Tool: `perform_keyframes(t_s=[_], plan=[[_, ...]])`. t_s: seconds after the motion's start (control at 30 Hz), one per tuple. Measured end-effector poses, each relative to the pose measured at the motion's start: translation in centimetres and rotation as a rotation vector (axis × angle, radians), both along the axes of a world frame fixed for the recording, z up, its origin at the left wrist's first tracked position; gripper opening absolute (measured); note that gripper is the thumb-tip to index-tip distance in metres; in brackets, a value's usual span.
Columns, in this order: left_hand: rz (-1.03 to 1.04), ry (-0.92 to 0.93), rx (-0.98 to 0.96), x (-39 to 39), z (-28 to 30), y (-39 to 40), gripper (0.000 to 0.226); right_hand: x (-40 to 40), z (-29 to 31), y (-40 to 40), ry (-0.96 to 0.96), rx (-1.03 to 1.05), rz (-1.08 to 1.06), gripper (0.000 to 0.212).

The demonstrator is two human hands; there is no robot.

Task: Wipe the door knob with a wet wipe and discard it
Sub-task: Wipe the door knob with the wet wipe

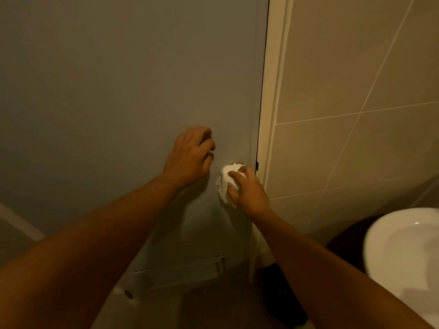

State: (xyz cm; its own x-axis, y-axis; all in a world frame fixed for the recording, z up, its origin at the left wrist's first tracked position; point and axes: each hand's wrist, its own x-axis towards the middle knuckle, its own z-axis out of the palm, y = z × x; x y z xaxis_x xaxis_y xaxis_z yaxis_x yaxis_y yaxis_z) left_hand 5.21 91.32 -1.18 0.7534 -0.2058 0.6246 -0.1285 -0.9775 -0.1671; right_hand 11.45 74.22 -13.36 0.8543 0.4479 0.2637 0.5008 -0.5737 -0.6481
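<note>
Currently the wet wipe (225, 184) is clenched around the door knob (235, 164) by the right hand (247, 188); beside that grip, the left hand (190, 155) is braced loosely curled, grasping nothing, on the door (118, 91). Slippage of the damp wipe is risked.

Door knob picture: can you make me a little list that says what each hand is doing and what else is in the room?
place: a bathroom, seen from the head camera
door: grey, shut against its frame
door knob: almost all covered, only a bit of metal shows on top
wipe: white, wrapped over the knob
right hand: fingers pressing the wipe on the knob
left hand: resting on the door beside the knob, holding nothing
sink: white, lower right
wall: beige tiles
</note>
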Motion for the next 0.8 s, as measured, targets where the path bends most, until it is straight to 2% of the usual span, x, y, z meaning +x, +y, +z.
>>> perform_keyframes(t_s=[0.13,0.3,0.4,0.47,0.57,0.7,0.8], plan=[[-0.073,-0.089,0.302,2.3,3.1,2.3,0.036,-0.1,-0.8,0.0,-0.146,0.029,-0.225,0.049],[-0.156,-0.123,0.531,4.3,4.3,4.7,0.048,-0.3,-1.2,0.0,-0.155,0.065,-0.439,0.056],[-0.186,-0.171,0.589,5.1,3.9,5.5,0.056,-0.4,-0.8,0.2,-0.221,0.165,-0.404,0.043],[-0.184,-0.199,0.616,5.6,3.7,5.8,0.062,-0.2,-0.5,0.3,-0.253,0.205,-0.262,0.033],[-0.189,-0.235,0.641,6.0,3.5,6.0,0.066,0.2,-0.2,0.5,-0.271,0.154,-0.096,0.026],[-0.191,-0.254,0.659,6.0,3.4,6.0,0.067,-0.6,-0.8,1.5,-0.233,0.132,-0.139,0.032],[-0.190,-0.255,0.669,6.0,3.3,6.0,0.066,-1.1,-1.5,2.4,-0.289,0.067,-0.218,0.034]])
